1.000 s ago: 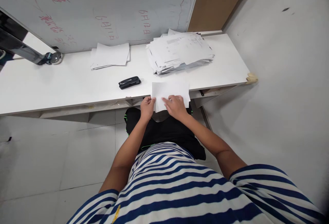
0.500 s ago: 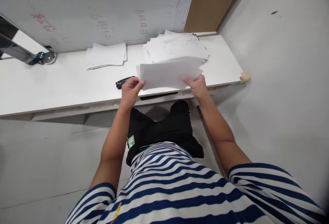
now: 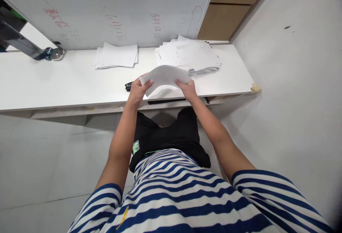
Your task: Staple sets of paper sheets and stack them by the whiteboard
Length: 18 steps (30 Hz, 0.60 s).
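A few white paper sheets (image 3: 167, 75) bow upward between my two hands, held above the front of the white desk (image 3: 53, 87). My left hand (image 3: 139, 89) pinches their left end, thumb on top. At the right end, my right hand (image 3: 187, 88) grips them the same way. How many sheets are held I cannot tell. Just behind them lies a large untidy paper stack (image 3: 189, 55). Partly hidden by my left hand is a black stapler-like object (image 3: 128, 86). A smaller paper pile (image 3: 117, 55) rests farther left on the desk.
A whiteboard (image 3: 93, 8) with red writing stands along the desk's back edge. At the far left sits a small round silvery object (image 3: 57, 53). A wall (image 3: 294, 83) bounds the right side, and tan tape (image 3: 255, 88) covers the desk's right front corner.
My right hand has moved left, closer to my left hand, and the sheets have gone from nearly flat to arched. More of the large stack's front edge now shows. The view has shifted slightly.
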Tool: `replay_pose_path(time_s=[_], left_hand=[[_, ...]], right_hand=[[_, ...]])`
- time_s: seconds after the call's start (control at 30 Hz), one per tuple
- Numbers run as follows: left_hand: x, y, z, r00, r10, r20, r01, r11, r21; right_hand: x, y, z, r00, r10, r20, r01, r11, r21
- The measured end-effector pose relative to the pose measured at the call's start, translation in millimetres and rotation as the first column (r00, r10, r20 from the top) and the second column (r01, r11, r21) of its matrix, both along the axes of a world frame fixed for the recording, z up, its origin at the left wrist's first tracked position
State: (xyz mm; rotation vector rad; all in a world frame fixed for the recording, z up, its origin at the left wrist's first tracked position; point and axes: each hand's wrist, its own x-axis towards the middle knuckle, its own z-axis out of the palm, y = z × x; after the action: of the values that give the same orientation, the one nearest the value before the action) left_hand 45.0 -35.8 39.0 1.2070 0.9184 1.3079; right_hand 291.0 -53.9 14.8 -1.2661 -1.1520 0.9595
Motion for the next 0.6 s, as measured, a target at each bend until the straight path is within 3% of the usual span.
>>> replay_pose_path(time_s=[0.23, 0.43, 0.6], left_hand=[[-6.0, -14.4, -10.3, 0.985, 0.101, -0.141, -0.097, 0.995, 0.031], [-14.7, -27.4, -14.5, 0.993, 0.034, -0.117, -0.033, 0.999, 0.012], [-18.6, -24.9, -14.1, 0.991, 0.118, -0.061, -0.118, 0.993, 0.006]], right_hand=[[0.4, -12.1, -14.5, 0.999, -0.012, 0.048, 0.018, 0.991, -0.135], [6.2, -19.9, -19.7, 0.99, 0.009, 0.139, 0.009, 0.991, -0.131], [13.8, -28.8, -20.7, 0.987, 0.036, 0.156, -0.014, 0.991, -0.136]])
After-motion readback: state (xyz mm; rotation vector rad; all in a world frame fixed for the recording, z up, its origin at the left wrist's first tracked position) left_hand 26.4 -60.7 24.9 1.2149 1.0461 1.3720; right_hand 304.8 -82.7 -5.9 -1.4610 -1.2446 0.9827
